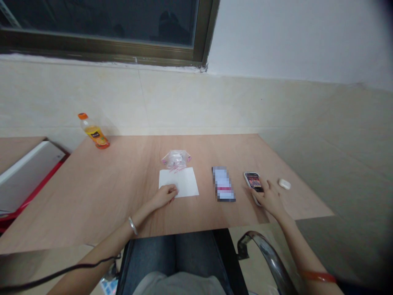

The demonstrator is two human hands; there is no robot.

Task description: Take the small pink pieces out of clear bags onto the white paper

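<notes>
My left hand [167,194] rests on the table at the lower left corner of a blank white sheet of paper [184,181]. Its fingers are curled into a loose fist, and nothing shows in them. Just behind the paper lies a crumpled clear plastic bag [176,158] with pinkish marks; what it contains is not clear. My right hand [272,200] is over the lower right side of a phone [253,180] with a lit screen, lying on the table. The thumb side touches the phone, while the other fingers are spread toward the right.
Between my hands lies a second phone [224,184], its screen pixelated. A small white case [284,183] is right of my right hand. An orange drink bottle [95,133] stands at the back left of the wooden table [123,172]. A metal chair armrest [265,250] is below.
</notes>
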